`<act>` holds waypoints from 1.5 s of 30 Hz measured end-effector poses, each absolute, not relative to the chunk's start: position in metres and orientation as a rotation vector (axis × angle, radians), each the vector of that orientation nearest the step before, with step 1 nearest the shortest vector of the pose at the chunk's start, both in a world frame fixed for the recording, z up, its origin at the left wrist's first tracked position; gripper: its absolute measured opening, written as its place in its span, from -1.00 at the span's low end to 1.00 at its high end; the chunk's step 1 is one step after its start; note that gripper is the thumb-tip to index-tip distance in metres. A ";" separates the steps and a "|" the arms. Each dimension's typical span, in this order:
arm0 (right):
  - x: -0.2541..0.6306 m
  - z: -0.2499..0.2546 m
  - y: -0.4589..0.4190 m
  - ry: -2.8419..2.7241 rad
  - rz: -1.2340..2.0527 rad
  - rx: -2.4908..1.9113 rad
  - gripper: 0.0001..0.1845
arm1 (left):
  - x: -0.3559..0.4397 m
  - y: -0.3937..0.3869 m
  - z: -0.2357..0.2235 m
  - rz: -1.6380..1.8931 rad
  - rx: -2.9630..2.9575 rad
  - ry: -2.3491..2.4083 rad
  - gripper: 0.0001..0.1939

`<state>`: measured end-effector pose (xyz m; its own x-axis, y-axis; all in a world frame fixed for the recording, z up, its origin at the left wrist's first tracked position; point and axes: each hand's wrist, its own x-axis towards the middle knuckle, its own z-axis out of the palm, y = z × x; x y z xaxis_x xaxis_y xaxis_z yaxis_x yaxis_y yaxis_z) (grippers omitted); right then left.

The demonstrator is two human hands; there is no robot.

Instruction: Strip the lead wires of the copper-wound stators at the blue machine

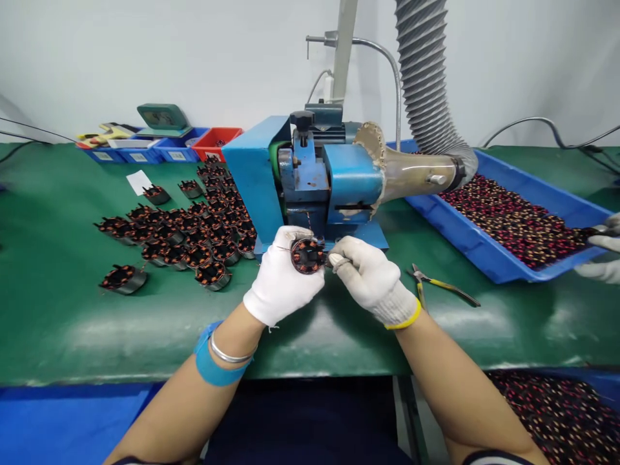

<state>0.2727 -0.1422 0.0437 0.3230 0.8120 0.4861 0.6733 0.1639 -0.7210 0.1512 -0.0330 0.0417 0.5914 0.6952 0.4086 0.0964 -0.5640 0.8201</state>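
Observation:
In front of the blue machine (356, 174), my left hand (283, 281), in a white glove, is closed around a motor stator (308, 257) with copper windings and a black ring. Thin wire ends stick out from the stator at its top and left. My right hand (365, 274), in a white glove with a yellow cuff, pinches at the stator's right side. Its thumb and forefinger are closed on what looks like a wire of the stator, mostly hidden by the fingertips. Many similar stators (184, 236) stand on the green table to the left.
Cutting pliers (443, 284) lie right of my right hand. Behind them stands a blue tray (513, 278) of small wound parts, with another person's gloved hand (603, 255) at its edge. A grey hose (423, 71) joins the machine. Small bins (177, 152) line the back left.

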 end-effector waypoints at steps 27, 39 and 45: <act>0.282 0.042 -0.125 -0.545 0.602 -1.272 -0.64 | 0.170 -0.058 0.030 0.941 1.884 0.644 -0.37; 0.285 0.030 -0.112 -0.589 0.543 -1.039 -0.73 | 0.204 -0.054 0.049 0.984 1.895 0.726 -0.49; 0.292 0.030 -0.110 -0.613 0.475 -1.124 -0.68 | 0.212 -0.054 0.061 0.967 1.963 0.799 -0.54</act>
<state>0.2918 -0.1099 0.0296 0.7430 0.6350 0.2117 -0.0465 0.3645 -0.9300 0.2117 -0.0537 0.0612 0.5107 0.7892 0.3413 0.1869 -0.4893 0.8519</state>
